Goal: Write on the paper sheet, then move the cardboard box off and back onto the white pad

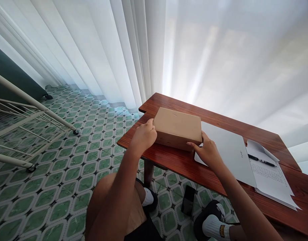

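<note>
1. Head view, only one here. The cardboard box (177, 125) is on the far left part of the wooden tabletop (130, 138), just left of a closed, silver laptop (224, 149). Papers (269, 179) with pens (269, 163) on them lie further right.
2. Hands: the left hand (144, 135) has its fingers curled against the box's left end. The right hand (207, 150) grips the near right corner, thumb on the near side, the other fingers round the right end. So both are holding the box, spread about as wide as it is long.
3. Handling, my guess: plain card, so fairly stiff, not very slippery, and light unless there's something dense inside. The broad faces would probably dent if you squeezed hard. I'd hold it at the two short ends like this, low down and near the corners where card is stiffest.
4. Hard to make out: most of the left fingertips are hidden, and so are the box's far side and underside. Can't tell whether its right end overlaps the laptop's edge or just sits beside it. Contents? No clue. The print on the papers is too small to read, and the tabletop is cut off at the right.
</note>
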### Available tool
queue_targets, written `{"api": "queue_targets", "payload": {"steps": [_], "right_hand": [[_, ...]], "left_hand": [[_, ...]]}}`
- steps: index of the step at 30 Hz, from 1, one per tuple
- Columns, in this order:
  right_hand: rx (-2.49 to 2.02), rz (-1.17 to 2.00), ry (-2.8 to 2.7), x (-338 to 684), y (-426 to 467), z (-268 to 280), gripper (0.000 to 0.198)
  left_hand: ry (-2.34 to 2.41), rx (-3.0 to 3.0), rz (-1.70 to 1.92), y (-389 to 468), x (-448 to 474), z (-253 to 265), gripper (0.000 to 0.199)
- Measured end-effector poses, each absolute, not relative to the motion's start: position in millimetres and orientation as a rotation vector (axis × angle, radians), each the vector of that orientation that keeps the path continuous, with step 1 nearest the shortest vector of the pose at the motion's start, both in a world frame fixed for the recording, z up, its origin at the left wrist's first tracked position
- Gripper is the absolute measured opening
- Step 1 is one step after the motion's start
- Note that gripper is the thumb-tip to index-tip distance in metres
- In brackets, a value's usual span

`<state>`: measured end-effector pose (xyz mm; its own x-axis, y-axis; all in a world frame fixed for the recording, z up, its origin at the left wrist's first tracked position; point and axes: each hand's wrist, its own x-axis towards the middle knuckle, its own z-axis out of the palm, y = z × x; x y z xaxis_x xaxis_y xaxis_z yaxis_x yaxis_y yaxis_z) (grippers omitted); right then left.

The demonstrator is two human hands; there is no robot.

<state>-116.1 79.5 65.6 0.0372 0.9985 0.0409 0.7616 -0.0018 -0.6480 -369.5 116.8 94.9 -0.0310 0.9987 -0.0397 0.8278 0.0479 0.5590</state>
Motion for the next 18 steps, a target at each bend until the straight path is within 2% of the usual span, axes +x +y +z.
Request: {"api": "queue_targets", "payload": {"steps": [10, 16, 18], "right_hand": [[-1.732, 0.706, -1.787, -109.6, 79.6, 61.2, 0.068], [-1.621, 0.829, -1.633, -96.7, 80.5, 61.9, 0.098], [-1.576, 0.809, -1.563, -94.7, 79.7, 64.3, 0.097]], "left_hand": [[1.956, 1.853, 0.526, 115.4, -368.8, 95.7, 0.059], [2.007, 2.067, 1.039, 104.7, -360.4, 103.3, 0.055], [1.974, 2.091, 1.226, 101.3, -360.3, 107.6, 0.055]]}}
